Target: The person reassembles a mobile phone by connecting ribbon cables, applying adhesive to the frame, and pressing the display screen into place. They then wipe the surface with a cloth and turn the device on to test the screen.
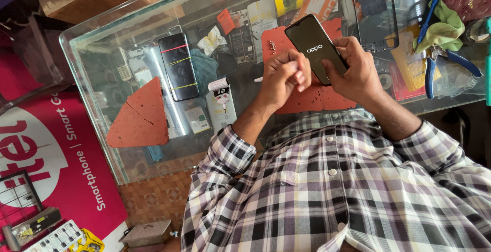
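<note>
phone (313, 46) sits upper centre of frame over the glass counter (102, 52), long axis tilted up-left. your right hand (354, 70) clamps its lower end; your left hand (284, 75), fisted, touches its left edge, slightly farther off.

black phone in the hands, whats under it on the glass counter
Under the black phone lies a red mat with tiny screws on the glass counter. The right hand and left hand cover the mat's middle.
</note>
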